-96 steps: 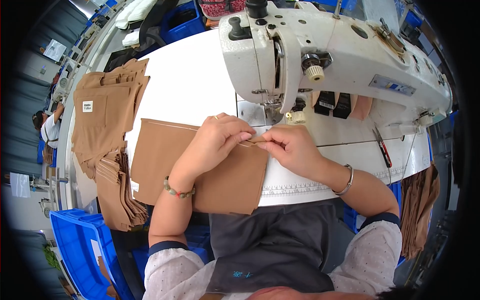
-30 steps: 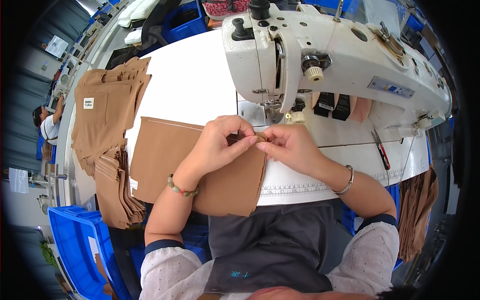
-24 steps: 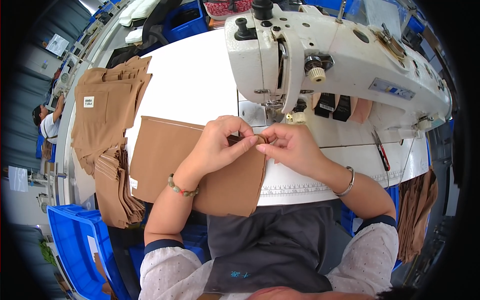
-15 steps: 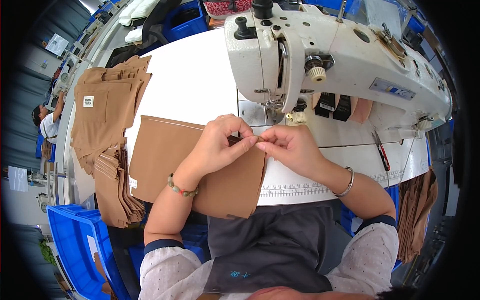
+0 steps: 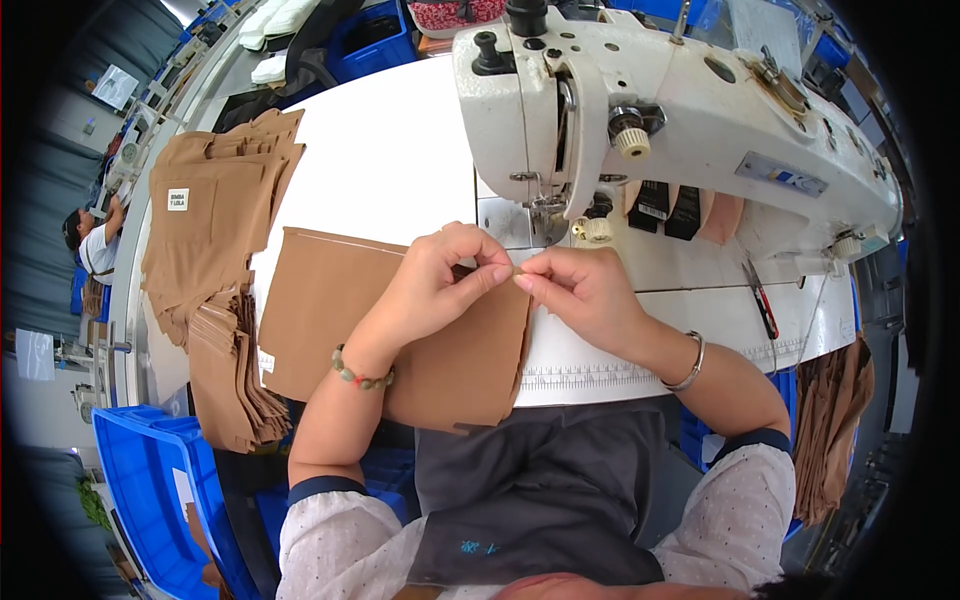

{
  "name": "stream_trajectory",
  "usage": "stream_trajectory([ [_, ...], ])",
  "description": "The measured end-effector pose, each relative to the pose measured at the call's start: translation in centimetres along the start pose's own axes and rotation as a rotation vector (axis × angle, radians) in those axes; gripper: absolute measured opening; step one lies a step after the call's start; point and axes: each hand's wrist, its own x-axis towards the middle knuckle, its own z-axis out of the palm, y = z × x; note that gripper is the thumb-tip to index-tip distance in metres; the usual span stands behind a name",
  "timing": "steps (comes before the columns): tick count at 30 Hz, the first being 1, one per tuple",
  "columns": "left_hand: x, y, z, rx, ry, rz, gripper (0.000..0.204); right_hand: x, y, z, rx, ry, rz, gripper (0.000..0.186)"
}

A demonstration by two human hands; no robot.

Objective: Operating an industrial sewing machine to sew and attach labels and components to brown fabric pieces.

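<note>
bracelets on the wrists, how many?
2. A beaded bracelet sits on the wrist of the left hand; a thin metal bangle sits on the wrist of the right hand. The sleeves could hide more.

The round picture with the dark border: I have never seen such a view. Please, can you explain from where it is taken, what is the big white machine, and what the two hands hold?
The camera sits on the person's head and looks down, so the forearms enter from below; its wide lens bends straight edges and darkens the rim. The white machine is a sewing machine on a white table. In front of it lies a brown fabric piece. The left hand and the right hand meet at the fabric's upper right edge, just below the needle area; each pinches that edge between the fingertips in a closed grip. At the left lies a stack of brown fabric pieces, some hanging over the table's edge. Below it stands a blue bin. Another person works far left.
</note>
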Motion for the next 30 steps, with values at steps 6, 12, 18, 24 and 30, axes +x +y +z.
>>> stream_trajectory([
  [6,-0.7,4.1,-0.3,0.162,0.197,0.113,0.007,-4.4,-1.5,4.0,0.183,-0.132,0.03,0.023],
  [12,-2.7,6.8,-3.3,0.358,0.469,0.244,0.004,-6.9,-3.1,3.9,0.146,-0.073,0.13,0.03],
  [18,-5.6,7.1,-5.7,0.068,0.517,0.125,0.004,-6.5,-7.7,2.4,-0.057,-0.203,-0.045,0.034],
  [24,-9.0,9.0,-9.6,0.25,0.772,0.269,0.005,-4.5,-10.6,7.2,-0.013,-0.2,-0.252,0.028],
  [30,-3.7,14.4,-10.9,1.086,0.615,0.566,0.009,-4.0,-11.8,13.0,0.648,-0.245,0.0,0.03],
])
